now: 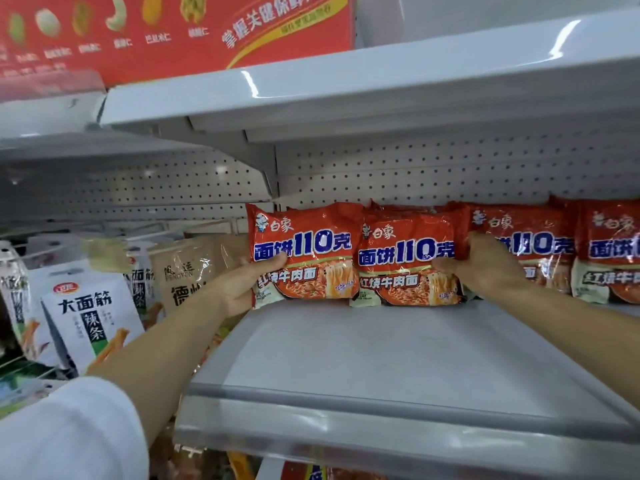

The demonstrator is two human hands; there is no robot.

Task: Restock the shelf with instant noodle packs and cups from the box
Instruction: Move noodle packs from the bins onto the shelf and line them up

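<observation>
Left hand (242,289) grips leftmost red crinkly plastic noodle pack (303,252) at its 8 o'clock corner; right hand (485,265) clamps the neighbouring pack (407,266) at 3 o'clock. Both stand upright at the back of the grey metal shelf (381,358), probably squaring the row.

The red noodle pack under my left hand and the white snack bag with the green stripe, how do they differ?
The red noodle pack stands against the pegboard on the grey shelf, gripped at its edge by the left hand; the white snack bag sits in the neighbouring bay to the left, lower down and untouched. The pack is wide, the bag tall. Both stand upright facing out.
</observation>
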